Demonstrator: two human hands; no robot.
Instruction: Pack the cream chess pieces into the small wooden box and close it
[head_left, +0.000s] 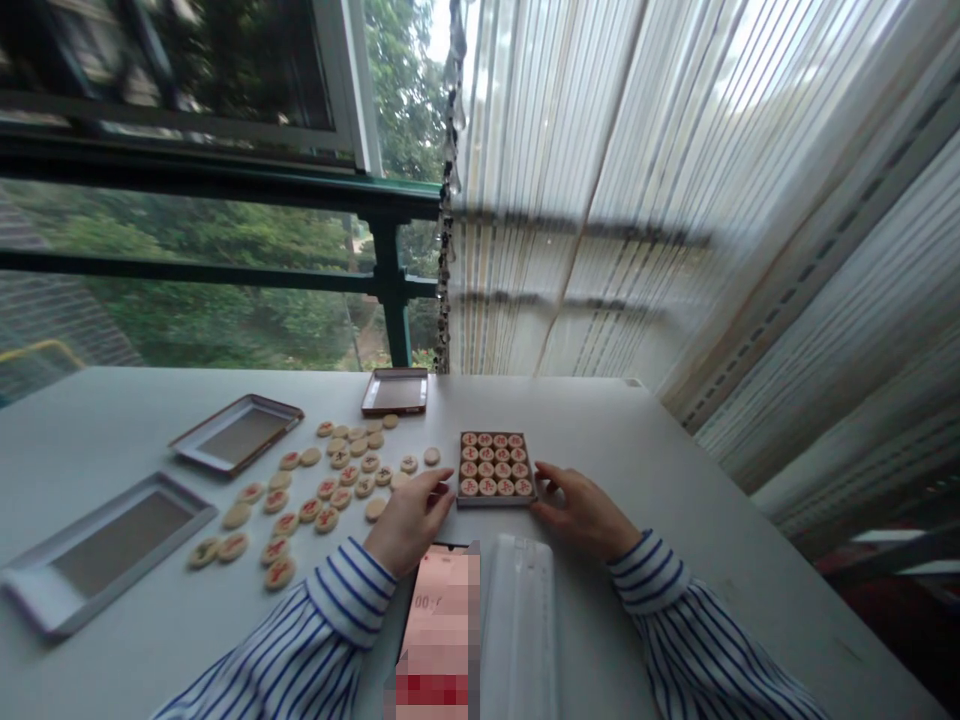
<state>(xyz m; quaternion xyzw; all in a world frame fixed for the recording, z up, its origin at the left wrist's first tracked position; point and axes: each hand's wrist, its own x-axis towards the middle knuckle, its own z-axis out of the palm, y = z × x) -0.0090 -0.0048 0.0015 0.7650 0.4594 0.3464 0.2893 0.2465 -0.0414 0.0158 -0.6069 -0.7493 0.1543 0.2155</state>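
Note:
A small square box (496, 503) stands upright on the table, filled with neat rows of round wooden Chinese chess pieces (486, 470) marked in red characters. My left hand (411, 515) lies at the box's left side, fingers bent and thumb apart, with a slight gap to the wall. On the opposite side my right hand (585, 508) has its fingertips at the right wall, thumb and forefinger spread apart near the front corner. Neither hand encloses anything. Loose chess pieces (326, 519) lie scattered left of my left hand, some face up, others showing blank backs.
Two shallow trays or lids (112, 560) (238, 435) lie at the left, and a smaller one (395, 392) at the back. A phone (435, 620) and a translucent plastic case (519, 620) lie in front of the box. Beyond the white table (660, 450) hangs a sheer curtain (570, 250).

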